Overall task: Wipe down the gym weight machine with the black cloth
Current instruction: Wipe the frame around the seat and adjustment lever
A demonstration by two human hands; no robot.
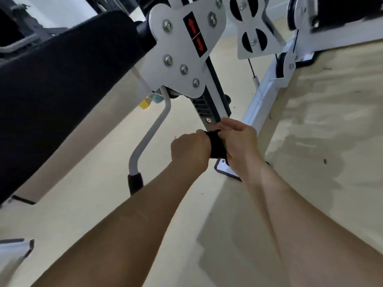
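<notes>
The black cloth (217, 145) is bunched between both of my hands, low on the weight machine's slanted white post (209, 109). My left hand (189, 149) grips the cloth's left side with curled fingers. My right hand (238, 137) holds its right side, the fingers curled over the top against the post. Most of the cloth is hidden by the hands. Above, a white bolted plate (182, 48) carries a black label with red arrows (195, 34).
A large black pad (62, 90) fills the left. A bent white handle with a black grip (135, 183) hangs below it. White base rails (263, 96) run off to the right over a beige floor. A yellow object (144, 104) lies on the floor behind the post.
</notes>
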